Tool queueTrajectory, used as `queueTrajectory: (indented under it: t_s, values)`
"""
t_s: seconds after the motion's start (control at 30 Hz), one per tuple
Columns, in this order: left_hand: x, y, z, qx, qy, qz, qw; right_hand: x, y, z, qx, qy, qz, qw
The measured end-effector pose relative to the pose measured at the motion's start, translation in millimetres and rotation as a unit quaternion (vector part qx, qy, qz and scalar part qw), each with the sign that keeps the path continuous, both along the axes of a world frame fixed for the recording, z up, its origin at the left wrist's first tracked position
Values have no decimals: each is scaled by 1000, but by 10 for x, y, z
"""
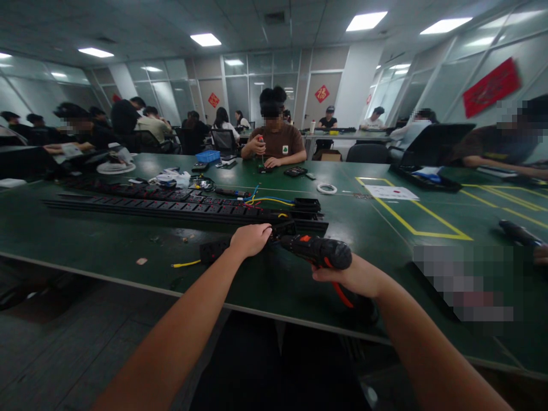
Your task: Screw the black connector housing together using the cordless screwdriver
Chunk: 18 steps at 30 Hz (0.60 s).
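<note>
My right hand is wrapped round the grip of a black and orange cordless drill, whose nose points left. At the drill's nose, my left hand is closed round a small black part; its exact kind is hard to make out. Just behind my left hand lie long black power strips with rows of sockets. Blue and yellow wires come out near their right end. A black socket block with a short yellow wire sits to the left of my left wrist.
Across the green table, a person holds a screwdriver with a red handle. A white cable coil, a blue basket and a paper sheet lie farther back. Another person's hand is at the right edge.
</note>
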<state>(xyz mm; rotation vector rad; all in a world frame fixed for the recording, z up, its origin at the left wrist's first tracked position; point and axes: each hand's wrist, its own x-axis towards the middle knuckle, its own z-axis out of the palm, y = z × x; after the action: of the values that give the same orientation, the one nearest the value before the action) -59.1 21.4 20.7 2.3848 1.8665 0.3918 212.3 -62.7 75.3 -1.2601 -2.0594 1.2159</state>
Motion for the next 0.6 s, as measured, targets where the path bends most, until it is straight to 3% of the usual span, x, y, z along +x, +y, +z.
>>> queueTrajectory:
  t_s: [0.6]
  values:
    - [4,-16,24,-5,-4,2,1000,7,0,-19,14,-17,-6,1000]
